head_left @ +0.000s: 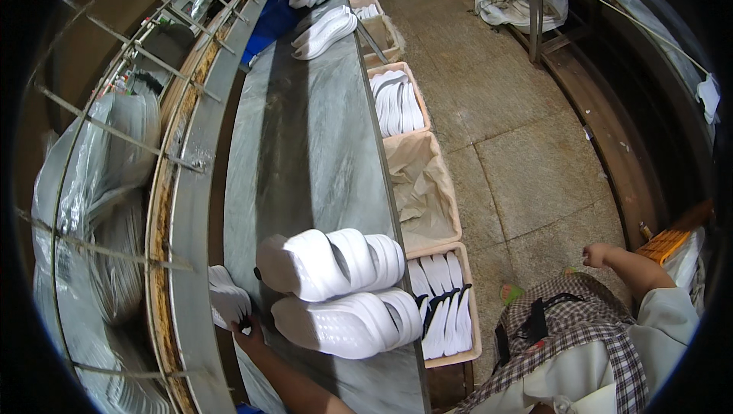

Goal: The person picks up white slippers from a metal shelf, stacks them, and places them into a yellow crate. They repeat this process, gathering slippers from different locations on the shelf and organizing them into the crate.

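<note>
At the left edge of the long grey table, my left hand [246, 331] is closed at the lower end of a small stack of white shoe soles [226, 292]. Something black shows between its fingers, too small to make out. Right of that hand, two rows of white shoe soles [336, 326] lean together on the table, nested one against another. My right hand [599, 255] hangs out to the right over the floor, fingers curled, with nothing visible in it.
Pink crates line the table's right side; the nearest crate [476, 337] holds white soles with black bands. Another crate [450, 208] has a cloth-like liner. More soles [327, 32] sit at the table's far end. A metal grid [114, 112] runs along the left.
</note>
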Motion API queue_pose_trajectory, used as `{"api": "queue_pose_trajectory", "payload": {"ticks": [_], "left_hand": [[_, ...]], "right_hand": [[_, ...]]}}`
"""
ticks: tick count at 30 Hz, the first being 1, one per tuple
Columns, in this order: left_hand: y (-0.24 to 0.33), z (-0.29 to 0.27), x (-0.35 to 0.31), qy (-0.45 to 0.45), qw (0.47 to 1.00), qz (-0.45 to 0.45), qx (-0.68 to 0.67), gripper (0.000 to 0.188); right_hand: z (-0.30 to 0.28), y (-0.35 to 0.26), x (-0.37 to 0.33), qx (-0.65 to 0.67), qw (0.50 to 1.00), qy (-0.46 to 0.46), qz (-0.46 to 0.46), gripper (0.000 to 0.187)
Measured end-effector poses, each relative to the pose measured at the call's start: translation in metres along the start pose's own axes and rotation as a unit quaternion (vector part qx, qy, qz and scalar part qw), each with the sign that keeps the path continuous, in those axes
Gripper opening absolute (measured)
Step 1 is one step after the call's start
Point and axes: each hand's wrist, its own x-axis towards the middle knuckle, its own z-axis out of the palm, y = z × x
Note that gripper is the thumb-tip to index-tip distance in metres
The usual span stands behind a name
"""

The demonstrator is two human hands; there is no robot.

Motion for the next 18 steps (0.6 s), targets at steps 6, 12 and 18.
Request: {"api": "queue_pose_trajectory", "payload": {"ticks": [6,12,18], "left_hand": [[0.061,-0.042,-0.097,0.003,0.972,-0.215,-0.091,0.035],[0.142,-0.068,-0.283,0.078,0.75,-0.414,-0.51,0.034],[0.259,-0.036,-0.519,0.2,0.782,-0.439,-0.395,0.044]], "right_hand": [[-0.021,-0.054,0.004,-0.029,0.986,0.011,-0.166,0.043],[-0.021,-0.184,-0.022,-0.038,0.885,-0.11,-0.45,0.049],[0.035,-0.305,-0.107,0.122,0.731,-0.458,-0.49,0.067]]}}
